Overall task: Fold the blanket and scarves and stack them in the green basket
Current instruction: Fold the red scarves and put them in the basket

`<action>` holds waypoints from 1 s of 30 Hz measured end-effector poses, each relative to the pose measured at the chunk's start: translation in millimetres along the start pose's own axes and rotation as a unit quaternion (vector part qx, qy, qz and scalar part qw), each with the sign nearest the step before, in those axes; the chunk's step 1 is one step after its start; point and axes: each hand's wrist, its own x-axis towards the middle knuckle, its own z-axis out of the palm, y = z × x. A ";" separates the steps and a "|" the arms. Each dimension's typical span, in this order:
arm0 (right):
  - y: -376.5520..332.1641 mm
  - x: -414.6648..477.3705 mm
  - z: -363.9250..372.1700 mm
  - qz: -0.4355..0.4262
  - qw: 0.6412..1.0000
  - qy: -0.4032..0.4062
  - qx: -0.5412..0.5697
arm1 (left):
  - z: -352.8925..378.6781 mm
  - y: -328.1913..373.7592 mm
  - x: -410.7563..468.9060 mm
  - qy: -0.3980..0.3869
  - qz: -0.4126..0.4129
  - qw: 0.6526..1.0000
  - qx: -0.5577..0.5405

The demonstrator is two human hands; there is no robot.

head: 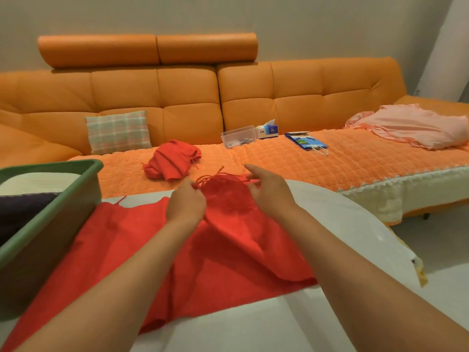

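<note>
Step judged: squaring fringed end of red scarf (228, 250) for fold
Advised: keep both corners level, draw fringe (218, 180) straight, lay end square, smooth crease
Left hand (186, 201) clamped on fringe; right hand (269, 193) pinching strands, forefinger straight
Item: soft red cloth, tasselled, rumpled, on white table (330, 212) just beside green basket (50, 224); second scarf (172, 161) crumpled on sofa cover (304, 158)
</note>
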 end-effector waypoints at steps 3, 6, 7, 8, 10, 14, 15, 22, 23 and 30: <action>4.3 -6.6 16.9 0.004 0.994 -0.106 -0.028 | -9.6 -34.5 -2.0 -0.077 -0.020 0.976 0.204; 3.7 -19.2 20.2 -0.015 0.983 -0.150 -0.102 | -7.4 -47.9 -7.3 -0.058 0.082 0.957 0.271; 1.4 -24.1 20.3 -0.011 0.977 -0.171 -0.125 | -5.2 -48.9 -8.7 -0.054 0.155 0.954 0.250; -2.9 -29.8 19.9 0.000 0.970 -0.196 -0.140 | -3.4 -47.7 -10.9 -0.073 0.229 0.948 0.208; -10.7 -41.3 21.2 0.036 0.958 -0.236 -0.159 | -2.8 -43.6 -15.6 -0.168 0.306 0.925 0.152; -23.3 -57.4 31.9 0.076 0.951 -0.238 -0.183 | -5.8 -34.0 -26.8 -0.264 0.296 0.885 0.243; -26.3 -60.4 35.4 0.079 0.956 -0.243 -0.144 | -9.1 -32.4 -27.6 -0.251 0.303 0.881 0.263; -40.2 -76.0 41.8 0.178 0.963 -0.192 0.057 | -19.5 -45.0 -23.9 -0.241 0.341 0.879 0.231; -43.7 -77.5 42.1 0.211 0.952 -0.200 0.101 | -17.6 -50.6 -25.5 -0.248 0.331 0.893 0.178; -57.5 -82.8 26.4 0.007 0.951 -0.298 0.080 | -41.6 -57.5 -50.3 -0.240 0.365 0.897 0.065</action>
